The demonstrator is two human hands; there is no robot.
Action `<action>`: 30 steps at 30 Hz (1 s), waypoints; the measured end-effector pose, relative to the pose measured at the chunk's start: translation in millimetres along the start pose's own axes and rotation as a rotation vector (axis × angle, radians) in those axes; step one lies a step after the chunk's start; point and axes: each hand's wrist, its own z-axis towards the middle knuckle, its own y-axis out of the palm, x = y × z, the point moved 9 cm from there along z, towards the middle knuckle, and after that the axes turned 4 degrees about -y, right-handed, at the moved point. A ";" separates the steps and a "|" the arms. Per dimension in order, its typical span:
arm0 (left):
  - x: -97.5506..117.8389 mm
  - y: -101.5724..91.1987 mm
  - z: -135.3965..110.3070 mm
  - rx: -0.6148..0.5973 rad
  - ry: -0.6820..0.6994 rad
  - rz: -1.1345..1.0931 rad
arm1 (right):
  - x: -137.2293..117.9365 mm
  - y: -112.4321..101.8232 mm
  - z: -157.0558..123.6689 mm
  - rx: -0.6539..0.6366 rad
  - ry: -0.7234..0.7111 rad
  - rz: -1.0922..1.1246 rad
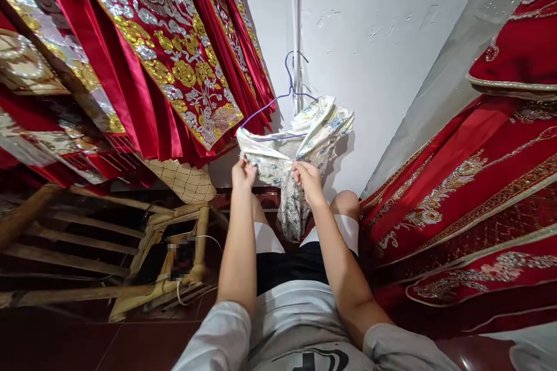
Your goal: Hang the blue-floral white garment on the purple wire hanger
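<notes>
In front of my knees a white floral garment (278, 171) hangs partly over a purple wire hanger (263, 109). The hanger's hook is up by a thin metal pole (296, 23) against the wall. At the garment's left edge, my left hand (243, 174) pinches the cloth between thumb and fingers. My right hand (307, 178) grips the fabric near the middle, just under the overlapping neckline. One side of the cloth bunches up over the hanger's right shoulder, and a loose part droops down between my knees.
Red embroidered garments (183, 58) hang at the left, and more red beaded dresses (435, 185) at the right. A bamboo chair (202, 237) stands low on the left with a cable and a blurred device on it. The white wall (369, 69) rises ahead.
</notes>
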 end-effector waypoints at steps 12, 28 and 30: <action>-15.8 48.7 -94.5 -0.156 0.034 0.096 | 15.3 -66.5 -18.8 0.157 0.100 -0.127; -11.2 113.2 -112.3 -0.878 -0.127 0.441 | -59.9 -17.2 38.5 -0.366 -0.272 -0.328; -26.4 105.7 -127.0 -1.031 -0.223 0.601 | -83.7 -21.3 59.6 -0.305 -0.431 -0.433</action>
